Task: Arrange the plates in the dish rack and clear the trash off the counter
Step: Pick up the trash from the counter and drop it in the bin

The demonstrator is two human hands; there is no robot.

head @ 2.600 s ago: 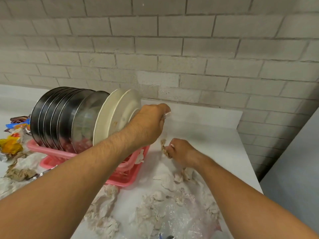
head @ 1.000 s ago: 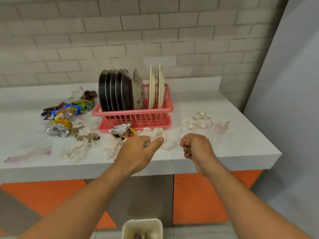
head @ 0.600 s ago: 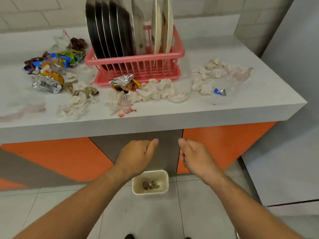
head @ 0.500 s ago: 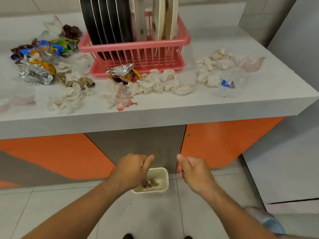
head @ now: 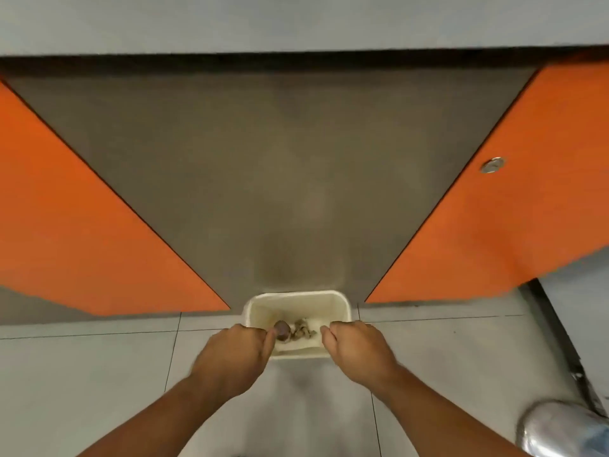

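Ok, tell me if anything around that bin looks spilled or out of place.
Nothing stands out. The small cream bin stands upright against the grey panel, scraps inside, none visible on the floor tiles.

I count two hands: my left hand (head: 230, 354) and my right hand (head: 357, 346). There is one cream bin (head: 296, 300). Inside it I make out one dark round lump (head: 282, 328) and one cluster of crumpled scraps (head: 303, 328), too tangled for me to count piece by piece. Orange panels number two, the left orange panel (head: 75, 225) and the right orange panel (head: 504, 206). I see one grey panel (head: 270, 166), one round metal fitting (head: 492, 165), and one shiny blurred object (head: 560, 430).
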